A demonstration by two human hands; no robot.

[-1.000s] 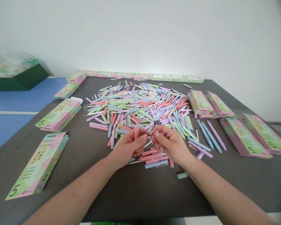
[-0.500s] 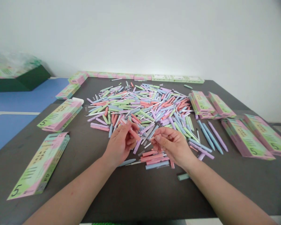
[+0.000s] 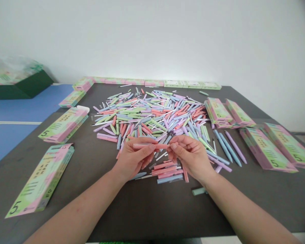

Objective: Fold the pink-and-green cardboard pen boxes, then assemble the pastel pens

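My left hand is closed around a pink pen, held level above the table, with a clear section near its left end. At the pen's right end, the fingertips of my right hand pinch together. Whatever small part lies between those fingertips is mostly hidden. Beyond both hands spreads a large pile of pen parts in pink, green, blue and purple, with thin white refills among them. Just below the hands lie several pink barrels and a blue barrel.
Printed pen boxes lie along the left side, with more boxes at the right and a row along the back. Two blue pens and a purple pen lie right of the pile. A dark green bin stands far left.
The pink pen has turned from slanted to level, and its right end now meets my right fingertips. Before, the hands were apart, the right one pinching something small.
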